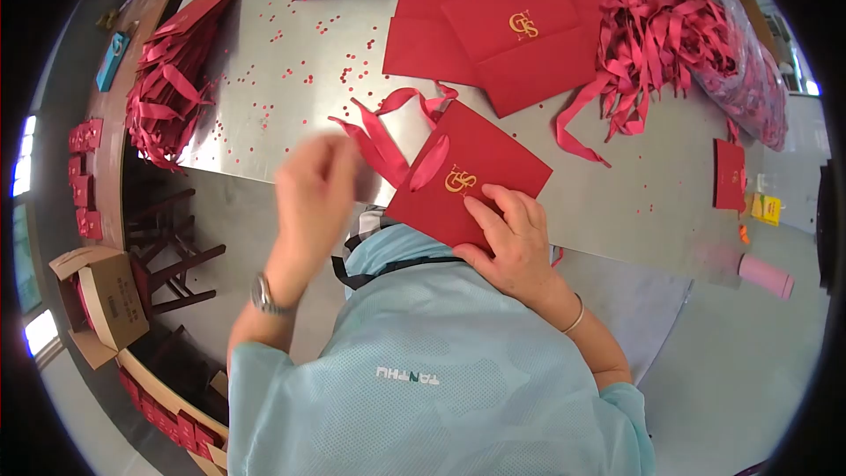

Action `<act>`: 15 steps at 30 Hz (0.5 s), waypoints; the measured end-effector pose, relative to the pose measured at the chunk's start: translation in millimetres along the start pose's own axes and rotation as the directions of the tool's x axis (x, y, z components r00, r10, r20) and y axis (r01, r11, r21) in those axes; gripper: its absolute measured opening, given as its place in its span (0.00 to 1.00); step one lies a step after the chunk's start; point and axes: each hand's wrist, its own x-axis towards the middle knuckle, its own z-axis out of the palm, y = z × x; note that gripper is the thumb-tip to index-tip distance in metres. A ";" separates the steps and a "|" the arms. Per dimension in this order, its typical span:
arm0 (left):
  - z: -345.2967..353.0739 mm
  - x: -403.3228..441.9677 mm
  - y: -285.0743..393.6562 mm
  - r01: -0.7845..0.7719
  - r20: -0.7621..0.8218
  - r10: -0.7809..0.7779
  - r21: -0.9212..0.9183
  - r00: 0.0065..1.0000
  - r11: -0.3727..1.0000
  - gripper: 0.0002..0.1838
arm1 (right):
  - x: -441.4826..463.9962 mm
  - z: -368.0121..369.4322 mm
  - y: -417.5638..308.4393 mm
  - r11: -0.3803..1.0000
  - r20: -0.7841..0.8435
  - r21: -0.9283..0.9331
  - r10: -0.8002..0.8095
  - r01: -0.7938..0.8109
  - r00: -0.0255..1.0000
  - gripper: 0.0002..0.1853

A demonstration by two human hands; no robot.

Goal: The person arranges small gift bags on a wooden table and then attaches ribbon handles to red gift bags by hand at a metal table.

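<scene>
A red bag (476,159) with a gold emblem lies tilted at the table's near edge. My right hand (511,238) rests on its lower right part, fingers apart and pressing on it, thumb at the near edge. Pink-red ribbon (383,145) loops out from the bag's upper left side. My left hand (317,181) is raised just left of the ribbon, smeared by motion; whether its fingers hold anything is hidden. Behind the bag, more red bags (538,44) with the same emblem lie overlapping.
A heap of red ribbons (652,35) lies beside a clear plastic bag (749,70) at the right. Red bags with ribbons (176,79) are stacked at the left. Red dots dot the metal table (264,106). A pink bottle (765,276) and an open carton (110,300) are farther out.
</scene>
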 end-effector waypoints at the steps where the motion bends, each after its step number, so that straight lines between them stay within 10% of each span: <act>1: -2.6 -20.6 8.9 0.061 0.167 -0.074 0.080 0.983 0.995 0.10 | 0.1 0.0 0.3 1.000 -0.004 -0.002 0.002 -0.002 1.000 0.32; 11: 46.8 -74.8 -10.2 0.509 0.384 -0.379 -0.331 0.842 0.795 0.14 | -6.6 3.7 6.9 0.999 -0.030 0.040 -0.033 0.034 0.999 0.35; 15: 48.4 -81.7 -15.9 0.321 0.226 -0.240 -0.468 0.944 0.823 0.10 | -14.8 1.0 6.0 0.989 -0.125 0.142 -0.020 0.038 0.992 0.34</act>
